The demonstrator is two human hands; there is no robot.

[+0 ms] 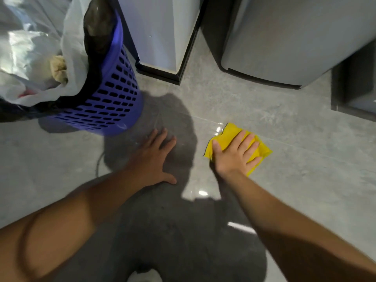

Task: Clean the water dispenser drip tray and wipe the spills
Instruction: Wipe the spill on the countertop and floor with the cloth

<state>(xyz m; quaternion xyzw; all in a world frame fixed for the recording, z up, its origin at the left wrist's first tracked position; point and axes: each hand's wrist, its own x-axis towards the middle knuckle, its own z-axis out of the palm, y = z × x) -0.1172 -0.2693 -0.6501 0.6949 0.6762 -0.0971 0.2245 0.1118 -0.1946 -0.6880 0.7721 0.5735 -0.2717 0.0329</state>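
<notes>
Nearest, left hand [154,157] flat on the grey tiled floor [295,180], fingers spread, holding nothing. Right hand [237,154] pressed palm-down on a folded yellow cloth [225,137] on glossy tile, well apart from the left. Beyond, purple perforated bin [109,106] with bags at left, white dispenser base [162,37] behind it, grey appliance [284,41] at right.

Both arms come into view bare, no sleeves anywhere along the forearms and no cuff at either wrist. The left hand [156,157] shows no rings, watch, band or glove, and its fingers are bare. Same on the right hand [236,154]: ungloved, bare fingers, short nails on the fingertips, nothing at the wrist.
</notes>
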